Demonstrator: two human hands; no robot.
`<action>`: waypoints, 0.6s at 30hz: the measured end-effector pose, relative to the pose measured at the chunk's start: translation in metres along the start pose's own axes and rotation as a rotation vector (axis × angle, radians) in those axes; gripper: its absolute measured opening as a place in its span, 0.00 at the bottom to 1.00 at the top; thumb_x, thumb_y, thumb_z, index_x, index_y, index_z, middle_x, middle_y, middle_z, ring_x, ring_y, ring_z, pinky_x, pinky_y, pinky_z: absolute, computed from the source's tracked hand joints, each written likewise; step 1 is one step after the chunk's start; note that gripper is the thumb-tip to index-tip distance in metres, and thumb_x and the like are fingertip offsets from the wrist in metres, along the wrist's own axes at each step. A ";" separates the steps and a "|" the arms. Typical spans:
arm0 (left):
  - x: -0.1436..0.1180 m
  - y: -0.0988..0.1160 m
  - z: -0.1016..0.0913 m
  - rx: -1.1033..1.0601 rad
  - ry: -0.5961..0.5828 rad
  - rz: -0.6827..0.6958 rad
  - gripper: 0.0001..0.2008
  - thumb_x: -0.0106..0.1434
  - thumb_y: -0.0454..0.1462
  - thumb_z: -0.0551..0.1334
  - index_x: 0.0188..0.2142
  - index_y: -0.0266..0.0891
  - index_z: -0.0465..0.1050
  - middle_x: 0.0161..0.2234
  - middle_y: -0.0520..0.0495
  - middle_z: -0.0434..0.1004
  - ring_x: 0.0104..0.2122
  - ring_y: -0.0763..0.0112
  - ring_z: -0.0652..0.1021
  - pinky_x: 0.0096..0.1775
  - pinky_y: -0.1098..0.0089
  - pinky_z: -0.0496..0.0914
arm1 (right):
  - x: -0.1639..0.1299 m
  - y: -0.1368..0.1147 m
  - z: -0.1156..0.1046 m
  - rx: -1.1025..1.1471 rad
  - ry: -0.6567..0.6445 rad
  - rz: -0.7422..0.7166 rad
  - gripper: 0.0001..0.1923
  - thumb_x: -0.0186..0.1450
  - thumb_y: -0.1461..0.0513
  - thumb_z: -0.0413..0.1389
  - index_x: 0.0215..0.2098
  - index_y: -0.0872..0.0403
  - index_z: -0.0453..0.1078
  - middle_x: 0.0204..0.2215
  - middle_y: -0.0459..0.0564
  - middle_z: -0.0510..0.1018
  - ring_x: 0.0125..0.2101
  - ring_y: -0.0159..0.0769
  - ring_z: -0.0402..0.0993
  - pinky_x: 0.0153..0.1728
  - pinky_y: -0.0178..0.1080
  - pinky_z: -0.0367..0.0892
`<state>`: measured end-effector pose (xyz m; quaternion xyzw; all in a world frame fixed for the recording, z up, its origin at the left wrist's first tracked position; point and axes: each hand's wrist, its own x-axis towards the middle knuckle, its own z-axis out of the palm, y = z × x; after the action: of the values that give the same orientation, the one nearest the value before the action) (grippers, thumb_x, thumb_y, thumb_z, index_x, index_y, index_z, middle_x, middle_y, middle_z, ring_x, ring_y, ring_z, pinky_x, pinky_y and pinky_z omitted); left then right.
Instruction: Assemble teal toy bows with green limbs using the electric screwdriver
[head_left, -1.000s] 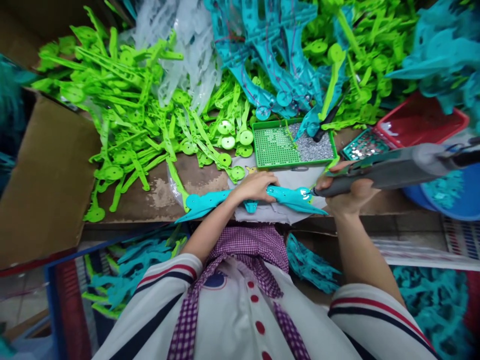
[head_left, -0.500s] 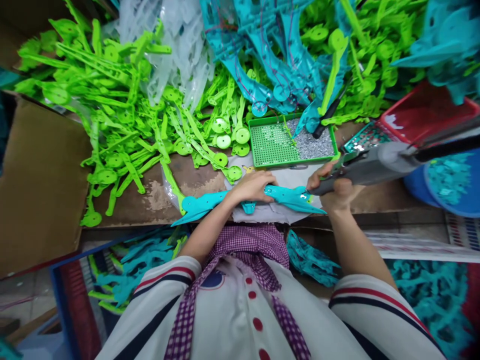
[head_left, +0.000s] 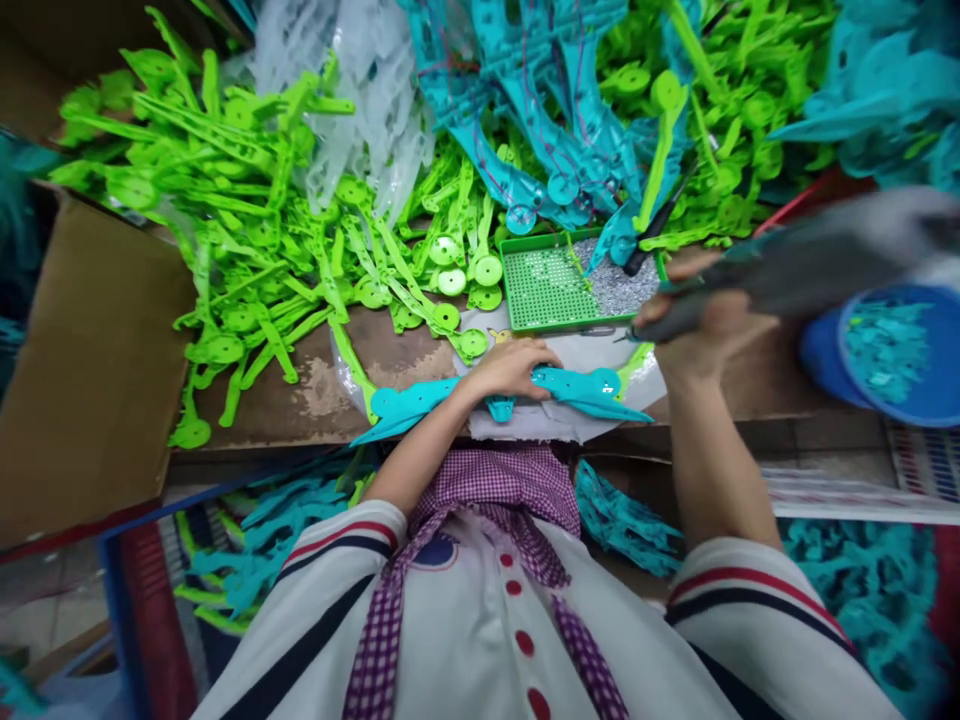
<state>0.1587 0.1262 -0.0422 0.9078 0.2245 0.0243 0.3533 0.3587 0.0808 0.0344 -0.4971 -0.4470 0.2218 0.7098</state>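
Observation:
My left hand [head_left: 511, 368] is closed over the middle of a long turquoise plastic part [head_left: 585, 388], pressing it down at the table's front edge. Bright green arms stick out at both ends of this part. My right hand [head_left: 701, 335] grips a grey electric screwdriver [head_left: 802, 265], blurred by motion. Its thin tip points left, above the right end of the turquoise part and apart from it. A green tray [head_left: 559, 327] stands just beyond, with small silvery screws [head_left: 619, 288] heaped on its right side.
A big heap of green plastic arms [head_left: 247, 240] fills the left and back of the table. Turquoise parts with wires [head_left: 517, 120] hang over the tray. A cardboard flap [head_left: 97, 360] stands at the left, a blue bucket [head_left: 825, 355] of small turquoise pieces at the right.
My right hand has lifted the electric screwdriver up and away from the turquoise part's right end. My left hand stays on the part.

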 end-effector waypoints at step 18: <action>-0.001 -0.003 0.000 -0.023 -0.020 0.016 0.25 0.58 0.48 0.69 0.54 0.44 0.76 0.50 0.45 0.78 0.52 0.57 0.77 0.49 0.61 0.70 | 0.032 0.064 0.046 0.082 0.015 0.013 0.26 0.59 0.37 0.57 0.29 0.49 0.71 0.12 0.39 0.65 0.11 0.32 0.62 0.11 0.36 0.56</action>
<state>0.1572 0.1277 -0.0441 0.9056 0.2135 0.0207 0.3660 0.3439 0.1545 -0.0057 -0.4722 -0.4288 0.2407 0.7315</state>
